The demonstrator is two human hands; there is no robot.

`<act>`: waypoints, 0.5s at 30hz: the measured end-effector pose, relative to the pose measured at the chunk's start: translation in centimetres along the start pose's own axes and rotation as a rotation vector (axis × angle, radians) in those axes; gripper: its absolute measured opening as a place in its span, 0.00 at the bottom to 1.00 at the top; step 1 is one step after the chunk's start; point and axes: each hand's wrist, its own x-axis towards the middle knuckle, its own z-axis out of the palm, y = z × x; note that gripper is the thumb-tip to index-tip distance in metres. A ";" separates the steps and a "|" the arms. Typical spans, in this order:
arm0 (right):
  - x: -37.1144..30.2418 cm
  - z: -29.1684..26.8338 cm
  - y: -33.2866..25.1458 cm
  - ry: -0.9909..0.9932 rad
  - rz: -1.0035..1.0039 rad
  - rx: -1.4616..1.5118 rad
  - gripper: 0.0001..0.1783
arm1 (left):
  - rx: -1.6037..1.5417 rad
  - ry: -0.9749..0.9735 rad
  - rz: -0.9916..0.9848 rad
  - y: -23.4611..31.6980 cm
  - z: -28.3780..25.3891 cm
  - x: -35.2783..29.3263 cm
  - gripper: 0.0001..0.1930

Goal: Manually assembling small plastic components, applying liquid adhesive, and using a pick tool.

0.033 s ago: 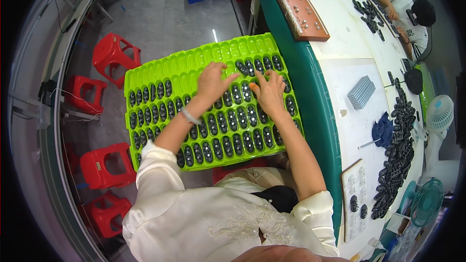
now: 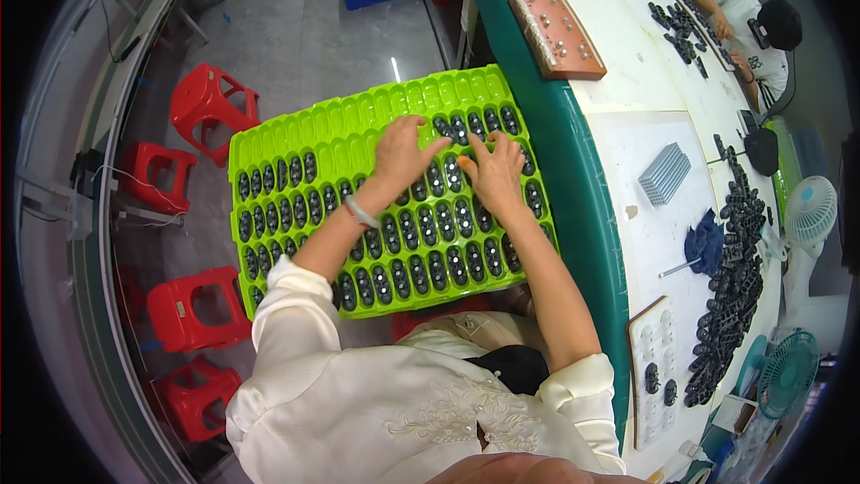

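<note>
A bright green plastic tray [image 2: 336, 116] with rows of oval pockets lies in front of me. Many pockets hold small black oval parts [image 2: 410, 229] with shiny silvery spots, while several far-row pockets are bare. My left hand [image 2: 400, 159] hovers over the tray's middle, thumb and fingers apart, with nothing visible between them. To its right, my right hand [image 2: 498, 170] is spread with its fingertips down at the parts in the upper right rows. One black part [image 2: 442, 127] sits tilted in its pocket between the two hands. Fingers and forearms cover some pockets.
Right of the tray runs a white table [image 2: 618, 148] with a green edge, bearing an orange-brown board [image 2: 555, 31], a grey ribbed block [image 2: 665, 174] and a pile of black parts [image 2: 730, 296]. Red stools [image 2: 197, 305] stand at left. Another person [image 2: 743, 22] works at far right.
My left hand has shifted slightly to the right, toward the right hand. My right hand has barely moved, and the parts look the same.
</note>
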 end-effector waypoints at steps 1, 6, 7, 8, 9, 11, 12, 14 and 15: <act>0.1 0.3 0.2 0.003 -0.007 -0.010 0.21 | 0.006 -0.031 -0.048 0.5 1.6 0.4 0.28; 0.9 1.4 0.6 -0.075 0.007 0.007 0.23 | 0.017 -0.192 -0.254 1.7 3.6 1.6 0.33; 1.1 1.4 0.6 -0.077 0.009 0.008 0.23 | 0.000 -0.184 -0.265 1.3 4.0 1.9 0.34; 1.2 1.3 0.5 -0.086 0.022 0.010 0.23 | 0.002 -0.187 -0.267 1.1 4.3 2.1 0.34; 1.2 1.3 0.4 -0.096 0.033 0.013 0.24 | 0.000 -0.170 -0.273 0.9 4.5 2.2 0.35; 1.3 1.5 0.7 -0.086 0.034 0.003 0.25 | -0.001 -0.155 -0.271 0.9 4.5 2.6 0.35; 1.4 1.6 0.7 -0.076 0.031 -0.006 0.25 | -0.006 -0.166 -0.302 0.7 4.1 2.6 0.36; 1.3 1.6 0.5 -0.084 0.034 0.007 0.26 | -0.005 -0.183 -0.331 1.0 3.4 2.5 0.36; 1.3 1.6 0.6 -0.095 0.036 0.013 0.26 | 0.054 -0.196 -0.323 1.4 3.0 2.5 0.37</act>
